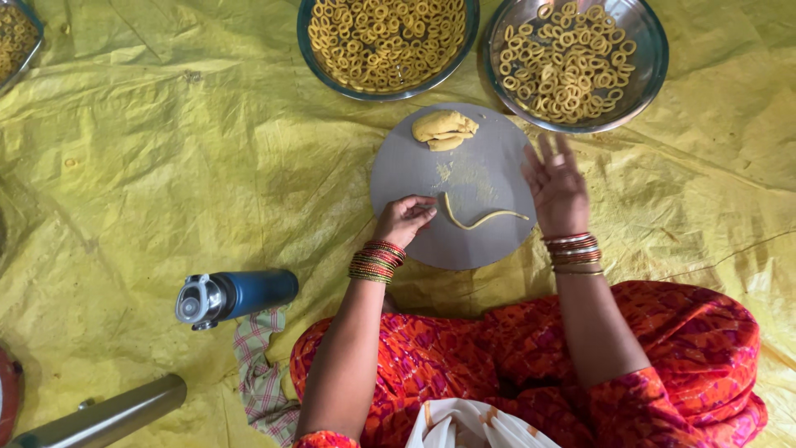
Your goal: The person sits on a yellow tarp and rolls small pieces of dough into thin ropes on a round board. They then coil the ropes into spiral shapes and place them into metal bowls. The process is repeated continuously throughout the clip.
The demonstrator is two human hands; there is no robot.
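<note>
**Dough rope on the round board, fingers at its tip**

The left hand (404, 219) sits at the board's 8 o'clock edge, its grip pinched shut on the near end of a thin dough rope (481, 219). That rope lies across the lower middle of the grey round board (414, 166), curving from the fingertips off toward 3 o'clock. The right hand (555, 187) hovers at the board's 3 o'clock rim, palm up, fingers spread wide, holding nothing, just beside the rope's far tip; whether it touches the board I cannot tell. Up at 12 o'clock on the board rests a folded dough lump (444, 129), well apart from both hands. Beyond the board stand two steel bowls: the left bowl (308, 46) at 11 o'clock, heaped with small dough rings, and the right bowl (655, 50) at 1 o'clock, holding a thinner layer of the same rings. Everything lies on a yellow plastic sheet (166, 149) spread over the floor. At 8 o'clock from the board a blue flask (245, 292) lies on its side.
</note>
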